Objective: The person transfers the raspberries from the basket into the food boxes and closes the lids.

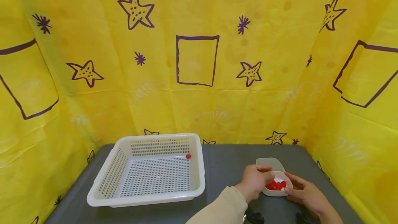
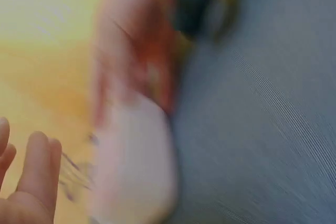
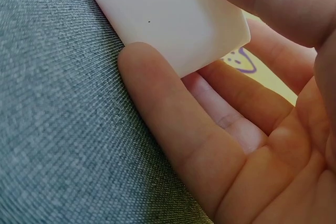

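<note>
A small white box [image 1: 273, 193] with rounded corners stands on the right of the table, with several small red pieces [image 1: 275, 185] inside. My right hand [image 1: 306, 193] grips its right side between thumb and fingers; in the right wrist view the thumb and a finger [image 3: 163, 103] lie against the white wall. Over the box's left edge reaches my left hand [image 1: 254, 180], close to the red pieces. The left wrist view shows fairly straight left fingers [image 2: 39, 177] with nothing visible between them, beside the blurred box [image 2: 139, 161].
A large white perforated basket [image 1: 144, 201] stands on the left, with one red piece [image 1: 188, 156] at its far right corner. A pale translucent lid-like piece [image 1: 270, 162] lies behind the box. Yellow patterned cloth [image 1: 199, 113] encloses the grey table [image 1: 230, 161] at the back and sides.
</note>
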Action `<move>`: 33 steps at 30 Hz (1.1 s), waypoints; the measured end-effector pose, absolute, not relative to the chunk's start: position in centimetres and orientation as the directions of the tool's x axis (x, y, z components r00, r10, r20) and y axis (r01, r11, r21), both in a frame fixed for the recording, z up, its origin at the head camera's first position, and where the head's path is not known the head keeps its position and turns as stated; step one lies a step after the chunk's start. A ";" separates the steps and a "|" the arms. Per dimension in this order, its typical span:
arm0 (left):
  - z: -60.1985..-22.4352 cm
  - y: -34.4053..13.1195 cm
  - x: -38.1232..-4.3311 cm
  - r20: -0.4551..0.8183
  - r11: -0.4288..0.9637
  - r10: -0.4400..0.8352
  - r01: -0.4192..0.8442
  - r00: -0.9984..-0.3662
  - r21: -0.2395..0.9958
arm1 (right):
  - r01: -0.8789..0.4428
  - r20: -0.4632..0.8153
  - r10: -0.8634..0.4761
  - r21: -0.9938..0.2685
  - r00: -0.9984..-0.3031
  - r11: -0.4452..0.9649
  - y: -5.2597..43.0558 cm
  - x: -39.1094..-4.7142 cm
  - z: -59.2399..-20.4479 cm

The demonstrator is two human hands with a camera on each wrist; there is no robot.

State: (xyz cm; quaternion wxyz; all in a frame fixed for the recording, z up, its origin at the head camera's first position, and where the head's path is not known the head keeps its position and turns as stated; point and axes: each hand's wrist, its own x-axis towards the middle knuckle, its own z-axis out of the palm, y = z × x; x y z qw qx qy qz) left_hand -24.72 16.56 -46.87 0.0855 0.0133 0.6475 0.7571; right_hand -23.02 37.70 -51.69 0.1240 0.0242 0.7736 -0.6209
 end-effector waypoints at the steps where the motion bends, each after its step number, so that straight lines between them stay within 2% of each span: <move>1: -45.9 16.5 -24.6 -0.107 -0.215 0.153 -0.139 -0.982 0.967 | 0.195 -0.225 -0.108 -0.953 -0.968 0.232 37.7 -23.0 -51.6; 4: -41.9 15.5 -24.7 -0.086 -0.338 0.196 -0.150 -0.977 0.929 | 0.207 -0.234 -0.091 -0.949 -0.968 0.240 37.6 -23.0 -51.5; 7: -37.8 12.7 -25.5 0.024 -0.347 0.291 -0.082 -0.956 0.934 | 0.220 -0.246 -0.081 -0.943 -0.966 0.249 37.7 -23.1 -51.5; 11: -34.4 6.9 -27.2 0.171 -0.209 0.447 0.084 -0.878 0.974 | 0.226 -0.253 -0.087 -0.943 -0.963 0.243 37.8 -23.1 -51.6; 14: -33.4 1.9 -28.5 0.217 -0.070 0.509 0.211 -0.833 0.975 | 0.230 -0.256 -0.084 -0.943 -0.963 0.239 37.8 -23.0 -51.7; 18: -33.3 -4.0 -30.4 0.231 0.065 0.501 0.302 -0.834 0.951 | 0.236 -0.261 -0.077 -0.942 -0.962 0.240 37.8 -23.1 -51.7; 21: -33.9 -7.8 -31.5 0.186 0.169 0.463 0.292 -0.867 0.941 | 0.244 -0.266 -0.065 -0.940 -0.962 0.237 37.7 -23.1 -51.7; 25: -35.9 -11.7 -32.7 0.070 0.259 0.416 0.192 -0.907 0.947 | 0.252 -0.269 -0.046 -0.939 -0.962 0.235 37.6 -23.0 -51.7; 33: -41.3 -14.6 -34.3 -0.093 0.194 0.369 -0.021 -0.925 0.981 | 0.241 -0.264 -0.068 -0.940 -0.962 0.240 37.6 -23.0 -51.5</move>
